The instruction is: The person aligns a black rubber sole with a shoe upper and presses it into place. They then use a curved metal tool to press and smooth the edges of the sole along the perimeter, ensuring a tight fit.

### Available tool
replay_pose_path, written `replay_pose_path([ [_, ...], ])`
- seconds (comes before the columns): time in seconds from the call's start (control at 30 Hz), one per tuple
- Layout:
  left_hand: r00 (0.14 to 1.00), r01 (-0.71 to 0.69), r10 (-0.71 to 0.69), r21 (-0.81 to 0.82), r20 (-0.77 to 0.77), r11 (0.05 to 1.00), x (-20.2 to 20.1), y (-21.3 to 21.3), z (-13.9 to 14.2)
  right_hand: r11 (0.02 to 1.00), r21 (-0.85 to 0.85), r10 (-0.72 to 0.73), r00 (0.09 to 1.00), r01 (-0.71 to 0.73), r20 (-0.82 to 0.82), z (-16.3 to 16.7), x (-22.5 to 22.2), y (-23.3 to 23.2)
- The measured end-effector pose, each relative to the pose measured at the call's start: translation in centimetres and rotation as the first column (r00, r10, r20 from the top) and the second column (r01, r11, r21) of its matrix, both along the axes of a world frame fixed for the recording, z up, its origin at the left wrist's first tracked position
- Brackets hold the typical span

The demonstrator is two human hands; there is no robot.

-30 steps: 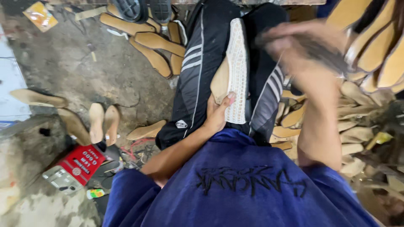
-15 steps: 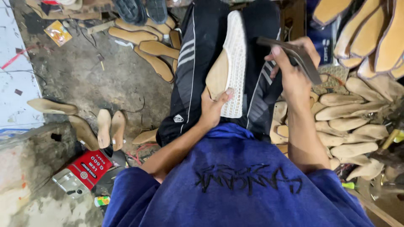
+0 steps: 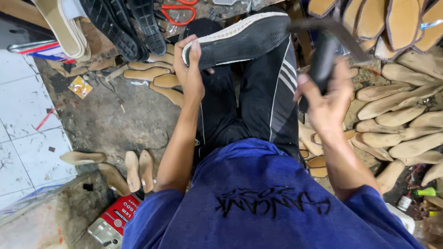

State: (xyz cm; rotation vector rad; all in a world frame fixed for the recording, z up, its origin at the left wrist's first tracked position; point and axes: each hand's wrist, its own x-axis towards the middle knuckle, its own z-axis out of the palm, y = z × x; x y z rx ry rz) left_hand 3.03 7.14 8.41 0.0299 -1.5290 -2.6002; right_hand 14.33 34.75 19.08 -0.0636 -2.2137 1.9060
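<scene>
Black shoe [image 3: 240, 39], white-edged sole, across lap

The floor [image 3: 115, 115] under me is gray and dirty, with white tiles [image 3: 27, 120] on my left. Tan shoe soles [image 3: 397, 120] lie piled on my right. A red tin [image 3: 117, 216] lies by my left side.

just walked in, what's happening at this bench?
A person sits with a black shoe with a white-edged sole lying across their lap. The left hand grips its end, holding it sole-up. The right hand holds a dark hammer-like tool raised beside the shoe, not touching it. Tan insoles are piled to the right, more lie on the floor to the left.
</scene>
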Motion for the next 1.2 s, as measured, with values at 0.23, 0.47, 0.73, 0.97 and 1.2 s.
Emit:
replay_pose_path([
  [0.23, 0.993, -0.108, 0.111, -0.076, 0.039, 0.991, -1.8, 0.9, -3.3, 0.979, -0.174, -0.188, 0.781, 0.103, -0.595, 3.1, -1.9, -0.9],
  [0.47, 0.996, -0.082, 0.084, -0.119, 0.016, 0.99, -3.4, 0.7, -3.0, 0.974, 0.224, -0.077, 0.984, 0.039, 0.162, 0.4, -5.0, -2.8],
  [0.73, 0.999, -0.039, 0.04, -0.027, 0.032, 0.999, -4.2, 0.6, -3.5, 0.986, 0.166, 0.038, 0.965, 0.006, -0.261, 0.1, -3.2, -6.0],
  [0.97, 0.999, -0.042, 0.041, -0.067, -0.006, 0.997, -4.4, 0.8, -3.5, 0.985, 0.172, 0.028, 0.98, 0.007, -0.199, -3.0, -2.4, -5.1],
  [1.2, 0.998, -0.047, 0.051, -0.106, 0.037, 0.993, -4.9, 0.7, -2.6, 0.905, 0.426, 0.096, 0.979, -0.01, -0.18, -4.8, -3.9, -6.2],
])
